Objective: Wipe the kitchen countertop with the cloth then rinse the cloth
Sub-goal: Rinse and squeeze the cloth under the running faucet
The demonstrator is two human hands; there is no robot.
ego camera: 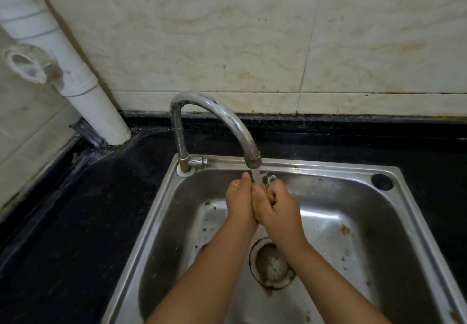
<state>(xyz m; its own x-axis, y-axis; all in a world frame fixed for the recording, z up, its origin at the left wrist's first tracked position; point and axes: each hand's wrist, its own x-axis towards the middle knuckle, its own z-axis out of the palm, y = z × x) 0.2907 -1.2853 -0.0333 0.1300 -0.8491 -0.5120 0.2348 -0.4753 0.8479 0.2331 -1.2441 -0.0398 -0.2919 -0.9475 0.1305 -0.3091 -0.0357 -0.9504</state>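
The cloth (pixel 268 195) is almost wholly hidden: only a brownish scrap shows between your two hands, bunched up and held over the sink (pixel 161 212) basin. Your left hand (pixel 241 203) and right hand (pixel 278 206) press together, each grip curled round that wad, so both are grasping the cloth. Below the grip lies the drain (pixel 271 264), ringed with rusty specks. Just above the grip, water (pixel 257 176) runs from the tap (pixel 214 124) onto your fingers. Beyond the grip, the dark worktop (pixel 75 210) meets the tiled wall (pixel 227 33). I judge the rinse is under way. The risk: squeeze too hard under the stream and water may spray onto the wiped worktop; loosen the grip and the wet cloth could drop onto the grimy drain.
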